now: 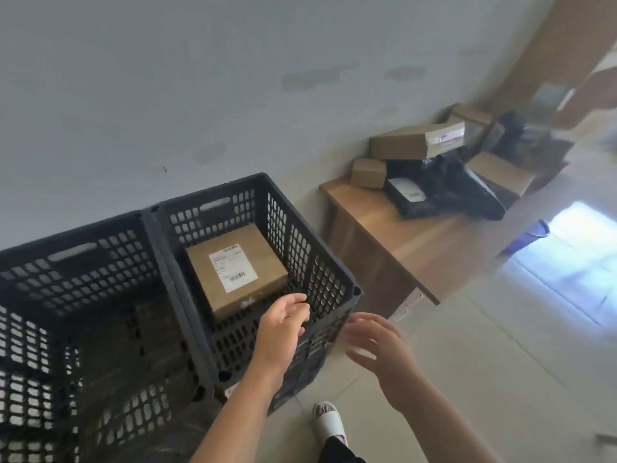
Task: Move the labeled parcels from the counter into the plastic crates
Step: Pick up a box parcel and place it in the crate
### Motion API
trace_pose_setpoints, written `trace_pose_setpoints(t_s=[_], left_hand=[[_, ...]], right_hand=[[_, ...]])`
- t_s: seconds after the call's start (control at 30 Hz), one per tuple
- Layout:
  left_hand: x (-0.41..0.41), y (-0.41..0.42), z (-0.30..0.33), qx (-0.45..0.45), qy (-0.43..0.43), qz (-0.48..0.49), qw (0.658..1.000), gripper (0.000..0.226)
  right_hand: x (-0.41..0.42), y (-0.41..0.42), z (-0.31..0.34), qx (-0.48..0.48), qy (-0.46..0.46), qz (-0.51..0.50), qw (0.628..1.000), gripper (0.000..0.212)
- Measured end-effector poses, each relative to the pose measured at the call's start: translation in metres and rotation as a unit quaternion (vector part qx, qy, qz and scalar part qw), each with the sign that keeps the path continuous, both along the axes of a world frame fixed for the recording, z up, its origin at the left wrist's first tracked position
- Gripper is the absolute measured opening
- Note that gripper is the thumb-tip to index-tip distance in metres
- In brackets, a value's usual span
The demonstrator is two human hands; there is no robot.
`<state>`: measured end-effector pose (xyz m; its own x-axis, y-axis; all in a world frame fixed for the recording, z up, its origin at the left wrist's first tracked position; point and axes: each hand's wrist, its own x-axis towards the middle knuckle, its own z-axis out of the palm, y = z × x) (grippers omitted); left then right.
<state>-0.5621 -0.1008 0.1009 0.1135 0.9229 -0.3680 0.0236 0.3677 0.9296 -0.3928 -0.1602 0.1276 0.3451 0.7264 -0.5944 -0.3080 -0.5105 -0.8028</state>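
Observation:
Two black plastic crates stand side by side on the floor. The right crate (334, 279) holds one brown cardboard parcel (263, 259) with a white label, lying flat. The left crate (76, 259) holds nothing that I can see. My left hand (283, 329) hovers over the right crate's near rim with fingers loosely curled, holding nothing. My right hand (380, 345) is just right of that crate, fingers spread and blurred, also holding nothing. On the wooden counter (417, 235) at the right lie several more parcels: a small box (369, 173), a larger flat box (417, 142) and black bags (444, 192).
A grey wall runs behind the crates and counter. The floor is pale tile, with bright light on it at the far right. My foot in a white slipper (329, 422) stands beside the right crate. A blue object (531, 235) lies beyond the counter.

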Motion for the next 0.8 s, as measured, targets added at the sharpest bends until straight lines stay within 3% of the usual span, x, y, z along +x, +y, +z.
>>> trace_pose_setpoints(t_s=[0.23,0.47,0.8], left_hand=[[0.09,0.003,0.017,-0.012,0.004,-0.059,0.998,0.016],[0.221,0.027,0.031,-0.014,-0.001,-0.073,0.997,0.015],[0.353,0.051,0.014,-0.055,-0.021,-0.074,0.996,0.016]], right_hand=[[0.084,0.0,0.011,0.066,0.025,-0.091,0.993,0.015],[0.224,0.015,0.016,0.127,0.049,-0.167,0.977,0.015],[0.368,0.011,-0.007,0.106,0.063,-0.211,0.97,0.017]])
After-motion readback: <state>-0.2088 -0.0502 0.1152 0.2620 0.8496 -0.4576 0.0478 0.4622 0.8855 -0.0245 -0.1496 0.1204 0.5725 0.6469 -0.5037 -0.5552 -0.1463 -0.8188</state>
